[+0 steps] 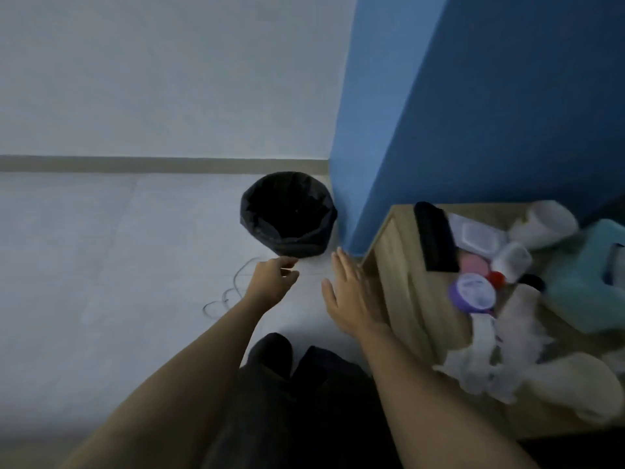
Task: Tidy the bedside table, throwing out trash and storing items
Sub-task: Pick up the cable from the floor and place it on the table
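We wear loose black fabric trousers point(314, 411) and dark footwear point(270, 348), too blurred to tell socks from shoes. Our left hand point(270, 279), right hand point(351, 299) and forearms are bare.

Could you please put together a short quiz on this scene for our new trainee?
1. True or false: the black bin stands on the floor beside the blue wall.
2. The right hand is: A) gripping a bottle; B) open with straight fingers; C) inside the bin.
3. Fill in: the round lid on the bedside table is ____.
Key: 1 true; 2 B; 3 purple.
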